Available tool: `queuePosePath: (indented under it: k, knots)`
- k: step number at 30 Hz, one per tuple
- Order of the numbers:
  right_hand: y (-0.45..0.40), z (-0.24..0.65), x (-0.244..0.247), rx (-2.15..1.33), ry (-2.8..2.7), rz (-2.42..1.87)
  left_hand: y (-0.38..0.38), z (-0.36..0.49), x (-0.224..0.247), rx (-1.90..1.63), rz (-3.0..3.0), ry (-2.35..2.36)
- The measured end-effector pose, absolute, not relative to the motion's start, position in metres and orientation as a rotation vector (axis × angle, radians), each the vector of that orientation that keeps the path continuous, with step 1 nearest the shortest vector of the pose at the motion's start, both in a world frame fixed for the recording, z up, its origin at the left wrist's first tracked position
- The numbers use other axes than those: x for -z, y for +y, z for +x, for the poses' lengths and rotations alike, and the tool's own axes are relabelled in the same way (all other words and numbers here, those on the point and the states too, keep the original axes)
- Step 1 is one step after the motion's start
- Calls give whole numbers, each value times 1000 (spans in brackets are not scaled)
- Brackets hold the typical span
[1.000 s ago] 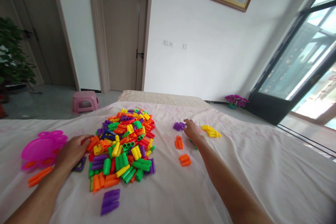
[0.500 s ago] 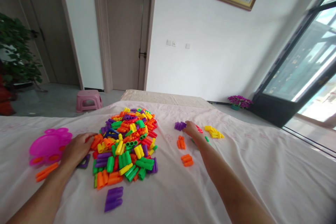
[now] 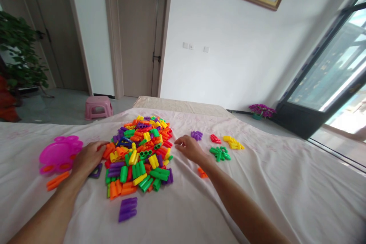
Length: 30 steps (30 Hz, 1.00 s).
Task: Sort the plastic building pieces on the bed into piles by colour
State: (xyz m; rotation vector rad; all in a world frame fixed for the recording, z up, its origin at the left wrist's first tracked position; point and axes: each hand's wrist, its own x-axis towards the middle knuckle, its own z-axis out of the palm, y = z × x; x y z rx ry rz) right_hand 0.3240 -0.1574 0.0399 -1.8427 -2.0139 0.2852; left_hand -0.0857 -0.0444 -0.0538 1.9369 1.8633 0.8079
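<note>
A pink plastic tray [image 3: 58, 153] and an orange tube block [image 3: 58, 181] flank the left hand [image 3: 89, 155], its fingers touching the pile of plastic tube blocks [image 3: 139, 168]; whether they clamp one, I cannot tell. The right hand [image 3: 187, 146], fingers apart, is just beside the pile's right edge, its forearm partly hiding an orange piece [image 3: 202, 172]. Four groups lie beyond: purple blocks [image 3: 196, 135], red blocks [image 3: 215, 139], yellow blocks [image 3: 233, 143], green blocks [image 3: 220, 153]. Rumpled cloth [image 3: 274, 183] spreads right of them.
</note>
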Motion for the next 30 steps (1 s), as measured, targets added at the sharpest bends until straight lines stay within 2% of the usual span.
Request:
queuePosePath:
  k: [4, 9, 18, 28, 30]
  knots:
    - [-177, 273, -40, -320, -2146, -1805, -40, -89, 58, -801, 1979, 1853]
    - [-177, 259, -38, -377, -2134, -1877, -38, -90, 59, -793, 1967, 1869]
    - [-171, 269, -35, -641, -1914, -1908, -42, -88, 55, -809, 1955, 1865]
    - [-145, 312, -24, -715, -1522, -1750, -44, -86, 55, -819, 1921, 1859]
    - [-142, 320, -26, -593, -1555, -1828, -44, -86, 55, -813, 1919, 1851]
